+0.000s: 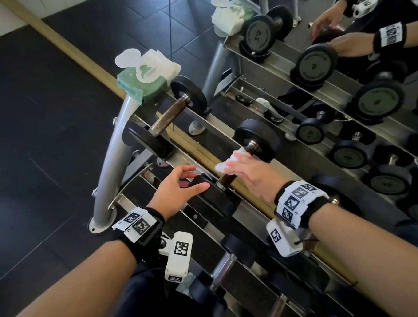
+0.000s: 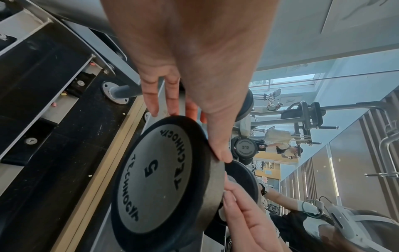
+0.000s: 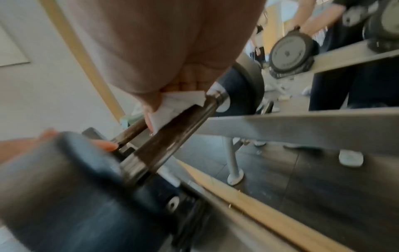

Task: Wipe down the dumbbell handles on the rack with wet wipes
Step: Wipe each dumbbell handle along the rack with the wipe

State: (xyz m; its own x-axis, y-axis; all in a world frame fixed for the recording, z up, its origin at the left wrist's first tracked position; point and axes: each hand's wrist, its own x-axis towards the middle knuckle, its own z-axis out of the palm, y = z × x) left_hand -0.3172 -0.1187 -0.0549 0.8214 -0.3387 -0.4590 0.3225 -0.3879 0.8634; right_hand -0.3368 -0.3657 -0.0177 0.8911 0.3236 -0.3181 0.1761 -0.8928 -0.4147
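Right hand (image 1: 246,173) over the handle (image 1: 227,179) of the 5 dumbbell (image 2: 161,173) on the top rail of the rack (image 1: 114,149), fingers curled down around a white wipe (image 1: 224,163) and pressing it onto the dark, rusty bar; wipe bunched under the fingers in the right wrist view (image 3: 172,105), lying against the upper side of the handle (image 3: 172,134), close to the far collar. Left hand (image 1: 178,187) at the near head of the same dumbbell, fingers (image 2: 151,100) spread and almost straight, thumb tip touching the rim of the black plate, other fingertips just past its edge; not wrapped round anything. Plate face grey, marked with a 5. Dumbbell lying across the two rails, far head (image 1: 258,138) towards the mirror (image 1: 319,53).

Second dumbbell (image 1: 166,119) further left on the same rail, its brown handle bare, well apart from both hands. Pack of wipes (image 1: 144,79), green with a white flip lid standing open and a sheet pulled up, on the rack's end post just beside that dumbbell. More dumbbells on the lower rails near the forearms, one with a shiny handle (image 1: 223,270). Black bands with printed tags on both wrists, small white cameras under them. Reflection in the mirror of rack, weights, pack and both arms. Dark tiled floor (image 1: 31,144) to the left, wooden strip along the mirror's foot
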